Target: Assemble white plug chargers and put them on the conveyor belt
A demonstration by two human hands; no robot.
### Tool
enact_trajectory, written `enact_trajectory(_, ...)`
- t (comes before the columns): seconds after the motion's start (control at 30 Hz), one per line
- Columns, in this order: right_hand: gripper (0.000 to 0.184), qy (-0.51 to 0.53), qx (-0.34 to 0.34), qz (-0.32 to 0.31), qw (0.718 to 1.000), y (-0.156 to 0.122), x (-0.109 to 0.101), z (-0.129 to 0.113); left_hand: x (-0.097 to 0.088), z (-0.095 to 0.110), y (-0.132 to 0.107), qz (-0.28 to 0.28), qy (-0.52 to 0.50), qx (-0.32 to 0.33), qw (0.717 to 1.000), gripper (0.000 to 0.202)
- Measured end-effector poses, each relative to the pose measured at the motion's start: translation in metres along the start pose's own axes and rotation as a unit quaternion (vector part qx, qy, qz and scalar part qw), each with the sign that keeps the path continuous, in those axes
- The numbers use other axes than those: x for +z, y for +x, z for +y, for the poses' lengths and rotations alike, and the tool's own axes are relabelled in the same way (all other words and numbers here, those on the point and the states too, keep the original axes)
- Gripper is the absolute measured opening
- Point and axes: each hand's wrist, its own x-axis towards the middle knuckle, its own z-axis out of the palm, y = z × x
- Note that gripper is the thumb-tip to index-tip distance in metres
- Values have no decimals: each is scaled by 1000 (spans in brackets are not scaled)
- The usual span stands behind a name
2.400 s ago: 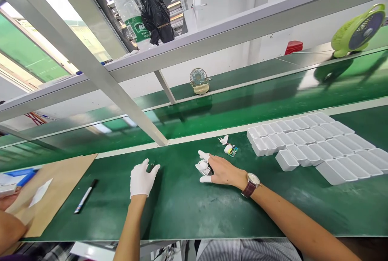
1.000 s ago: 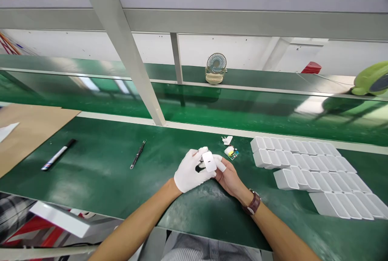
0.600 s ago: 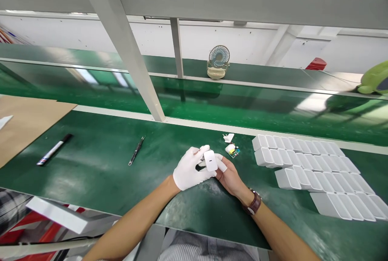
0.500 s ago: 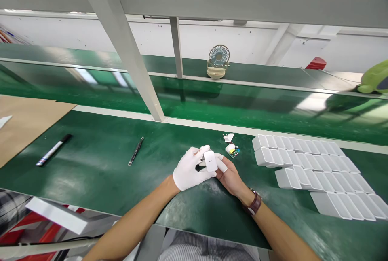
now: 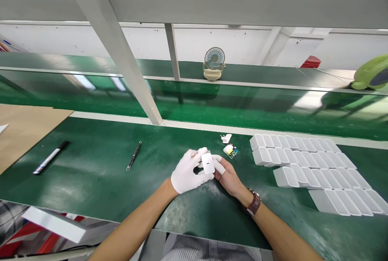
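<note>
Between my two hands is a white charger housing [image 5: 207, 163] with a small dark slot in its face. My left hand [image 5: 188, 172], in a white glove, grips it from the left with thumb and fingers. My right hand [image 5: 228, 175], with white finger cots and a brown watch on the wrist, closes on its right side. Just beyond lie a small circuit board [image 5: 230, 151] with white and yellow parts and a white plug piece with pins [image 5: 226, 138].
Rows of white plastic housings [image 5: 298, 158] stand on the right of the green bench. Tweezers [image 5: 134, 155] and a marker [image 5: 51, 158] lie left, near brown cardboard [image 5: 27, 127]. A slanted grey post [image 5: 133, 66] rises beyond the hands; a small fan [image 5: 214, 63] stands behind.
The camera view has tilted up slightly, so the scene sits a little lower and further left. Both hands keep their hold on the housing, with little visible change.
</note>
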Motion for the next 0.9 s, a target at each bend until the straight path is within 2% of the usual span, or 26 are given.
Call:
enact_trajectory(0.47, 27, -15, -19, -17, 1000, 1, -1, -2, -2, 0, 0, -26, 5, -10, 1000, 84)
enact_trajectory(0.73, 38, -105, -31, -16, 994, -1, 2, -7, -2, -3, -1, -21, 17, -6, 1000, 79)
enact_trajectory(0.9, 42, -136, -35, -18, 990, -2, 3, -7, 1, -8, -4, -20, 13, -41, 999, 83)
